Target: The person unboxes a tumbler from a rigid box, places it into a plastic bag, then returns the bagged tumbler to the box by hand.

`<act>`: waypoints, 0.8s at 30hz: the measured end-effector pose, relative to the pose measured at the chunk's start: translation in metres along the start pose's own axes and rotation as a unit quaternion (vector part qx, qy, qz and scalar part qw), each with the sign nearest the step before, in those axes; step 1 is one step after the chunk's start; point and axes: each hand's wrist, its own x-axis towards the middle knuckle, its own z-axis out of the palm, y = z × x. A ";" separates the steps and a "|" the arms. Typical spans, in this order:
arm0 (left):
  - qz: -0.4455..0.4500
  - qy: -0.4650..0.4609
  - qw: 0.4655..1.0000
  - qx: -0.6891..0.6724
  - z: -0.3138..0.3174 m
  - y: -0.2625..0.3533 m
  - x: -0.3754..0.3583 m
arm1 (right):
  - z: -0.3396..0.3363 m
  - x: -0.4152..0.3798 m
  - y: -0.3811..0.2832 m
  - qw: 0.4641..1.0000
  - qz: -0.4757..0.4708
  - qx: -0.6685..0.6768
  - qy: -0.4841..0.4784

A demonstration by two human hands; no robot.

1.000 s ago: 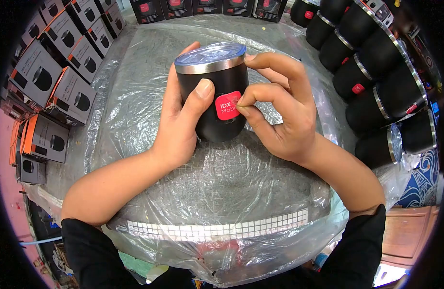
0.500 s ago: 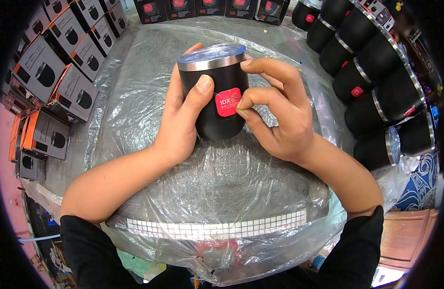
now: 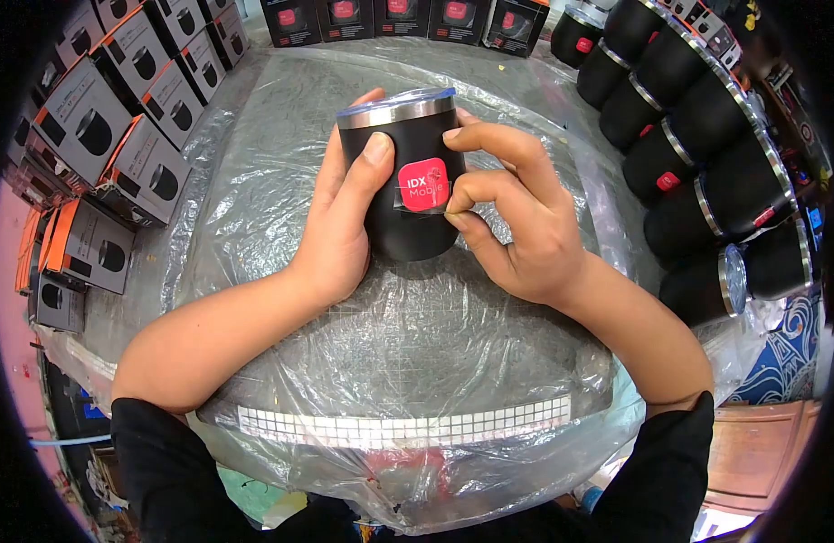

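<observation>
A black tumbler (image 3: 408, 237) with a steel rim and a clear, blue-edged lid (image 3: 403, 102) is held slightly tilted above the table. My left hand (image 3: 340, 213) wraps its left side, thumb pressed on the front. On the tumbler's front is a red square logo (image 3: 423, 184) reading "IDX Mobile". A piece of clear film (image 3: 406, 198) lies across the logo's lower part. My right hand (image 3: 525, 217) pinches the film's right end between thumb and index finger, while another fingertip rests near the tumbler's upper right side.
Plastic sheeting (image 3: 390, 353) covers the table, with a white gridded strip (image 3: 408, 428) along the near edge. Boxes (image 3: 150, 167) are stacked at left and dark boxes (image 3: 399, 20) line the back. Several black tumblers (image 3: 666, 172) are piled at right.
The clear film now shows across the lower part of the logo, its end in my right fingers. The tumbler has turned slightly and shifted a little left; the left grip is unchanged.
</observation>
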 end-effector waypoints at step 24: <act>-0.050 0.014 0.998 0.024 -0.009 -0.006 0.003 | 0.004 -0.007 0.007 0.995 0.041 0.052 0.075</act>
